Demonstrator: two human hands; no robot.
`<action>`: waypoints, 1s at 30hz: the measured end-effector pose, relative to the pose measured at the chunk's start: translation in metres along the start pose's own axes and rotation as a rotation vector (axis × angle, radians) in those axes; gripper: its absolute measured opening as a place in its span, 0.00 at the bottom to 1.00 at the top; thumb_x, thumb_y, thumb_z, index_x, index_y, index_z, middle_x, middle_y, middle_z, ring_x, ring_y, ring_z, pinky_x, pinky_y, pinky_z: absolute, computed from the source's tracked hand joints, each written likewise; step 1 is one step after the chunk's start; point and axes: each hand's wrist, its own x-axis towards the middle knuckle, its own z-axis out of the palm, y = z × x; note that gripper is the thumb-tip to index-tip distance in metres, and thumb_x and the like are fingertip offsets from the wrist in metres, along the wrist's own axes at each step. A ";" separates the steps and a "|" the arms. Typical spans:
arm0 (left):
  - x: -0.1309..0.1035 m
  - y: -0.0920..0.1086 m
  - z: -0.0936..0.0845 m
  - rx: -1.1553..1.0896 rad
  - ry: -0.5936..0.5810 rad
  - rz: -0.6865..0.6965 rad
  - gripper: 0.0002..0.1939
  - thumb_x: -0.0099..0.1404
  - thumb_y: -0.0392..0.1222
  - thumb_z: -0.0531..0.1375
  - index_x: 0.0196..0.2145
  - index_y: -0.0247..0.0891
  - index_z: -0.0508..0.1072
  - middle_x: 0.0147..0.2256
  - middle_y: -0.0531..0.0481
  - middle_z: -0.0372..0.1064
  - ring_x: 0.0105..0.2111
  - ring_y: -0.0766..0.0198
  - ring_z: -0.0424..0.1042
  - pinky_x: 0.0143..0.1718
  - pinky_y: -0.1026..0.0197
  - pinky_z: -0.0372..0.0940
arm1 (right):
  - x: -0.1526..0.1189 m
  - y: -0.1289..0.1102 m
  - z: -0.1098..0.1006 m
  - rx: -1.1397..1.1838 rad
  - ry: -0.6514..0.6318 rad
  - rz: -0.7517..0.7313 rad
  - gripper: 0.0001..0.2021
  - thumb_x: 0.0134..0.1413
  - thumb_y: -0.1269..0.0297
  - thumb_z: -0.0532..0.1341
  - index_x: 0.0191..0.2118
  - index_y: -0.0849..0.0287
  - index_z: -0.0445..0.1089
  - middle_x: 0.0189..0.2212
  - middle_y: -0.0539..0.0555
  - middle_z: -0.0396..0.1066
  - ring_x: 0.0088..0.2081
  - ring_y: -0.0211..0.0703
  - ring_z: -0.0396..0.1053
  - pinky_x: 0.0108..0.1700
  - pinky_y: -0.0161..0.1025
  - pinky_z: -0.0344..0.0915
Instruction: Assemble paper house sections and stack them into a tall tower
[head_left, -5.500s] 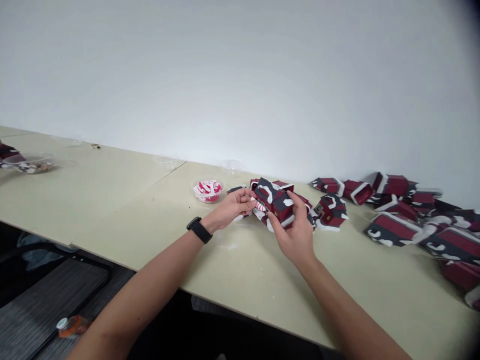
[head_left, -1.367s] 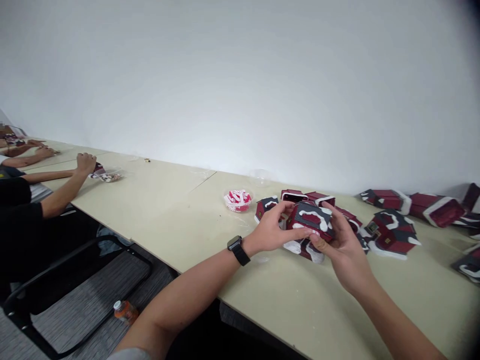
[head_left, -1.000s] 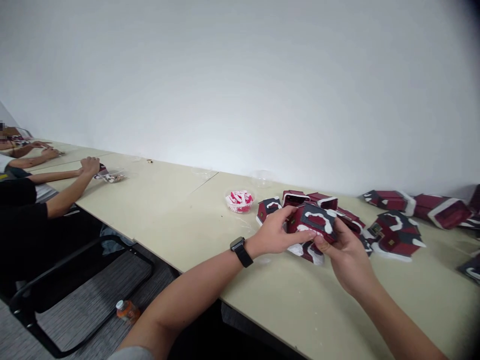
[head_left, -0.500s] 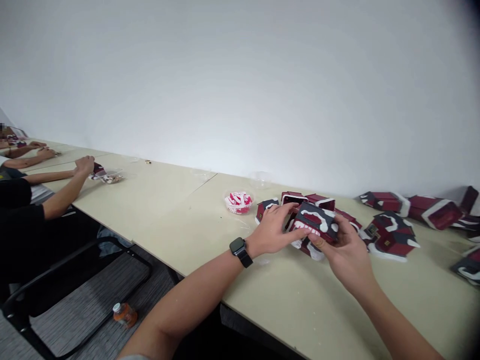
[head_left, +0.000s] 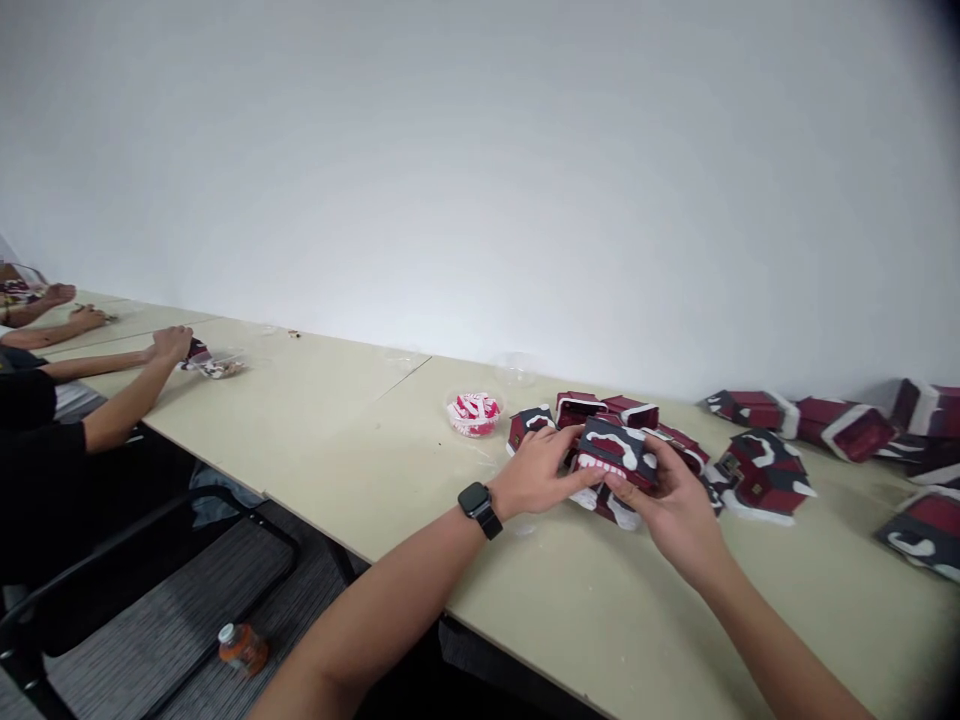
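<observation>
So the table (head_left: 337, 430) was pale cream, with seams across the top, standing right along a plain whitish wall (head_left: 465, 200). Grey streaky floor (head_left: 315, 600) below, plus a black-framed chair (head_left: 142, 522) and an orange bottle (head_left: 244, 652). Its label was too small to read, and I couldn't make out writing anywhere else.

The little house (head_left: 615, 448), dark red with a grey roof and white trim, was up in both hands over the near side of the table. Left hand (head_left: 538, 472) gripped one end, right hand (head_left: 679, 512) the other, thumbs close together at the striped edge. More houses (head_left: 761, 475) lay behind and to the right, and a clear bowl (head_left: 475, 415) of red-and-white pieces sat nearby.
</observation>
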 end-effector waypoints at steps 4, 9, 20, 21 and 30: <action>0.001 0.000 -0.001 0.019 -0.001 0.016 0.35 0.74 0.65 0.57 0.66 0.36 0.67 0.58 0.36 0.74 0.56 0.45 0.70 0.60 0.46 0.61 | 0.000 -0.003 0.001 -0.022 0.012 -0.029 0.41 0.42 0.37 0.76 0.59 0.52 0.69 0.56 0.60 0.77 0.56 0.62 0.76 0.61 0.61 0.73; 0.001 0.007 -0.003 -0.089 -0.001 0.015 0.32 0.75 0.63 0.57 0.64 0.36 0.69 0.58 0.38 0.75 0.53 0.49 0.74 0.56 0.51 0.66 | 0.001 -0.002 0.000 -0.045 0.019 -0.063 0.43 0.45 0.37 0.75 0.62 0.54 0.68 0.58 0.63 0.75 0.56 0.62 0.76 0.61 0.60 0.72; 0.002 0.006 -0.004 -0.106 -0.009 -0.022 0.28 0.75 0.63 0.57 0.60 0.38 0.70 0.56 0.41 0.76 0.53 0.50 0.76 0.52 0.53 0.66 | 0.001 -0.011 0.001 -0.018 -0.002 -0.035 0.41 0.44 0.40 0.76 0.60 0.54 0.68 0.56 0.61 0.77 0.54 0.61 0.77 0.60 0.59 0.73; 0.002 0.007 -0.004 -0.108 -0.010 -0.025 0.28 0.75 0.63 0.57 0.59 0.38 0.71 0.55 0.41 0.77 0.52 0.50 0.76 0.51 0.54 0.66 | 0.001 -0.010 0.000 -0.023 -0.002 -0.026 0.42 0.44 0.39 0.76 0.61 0.54 0.68 0.56 0.61 0.77 0.55 0.62 0.76 0.61 0.60 0.72; 0.001 0.009 -0.005 -0.144 -0.019 -0.056 0.27 0.75 0.63 0.58 0.56 0.38 0.72 0.52 0.43 0.78 0.46 0.54 0.77 0.46 0.57 0.66 | 0.001 -0.008 0.001 -0.021 0.011 -0.012 0.42 0.43 0.40 0.76 0.61 0.54 0.68 0.57 0.61 0.76 0.56 0.62 0.76 0.61 0.61 0.72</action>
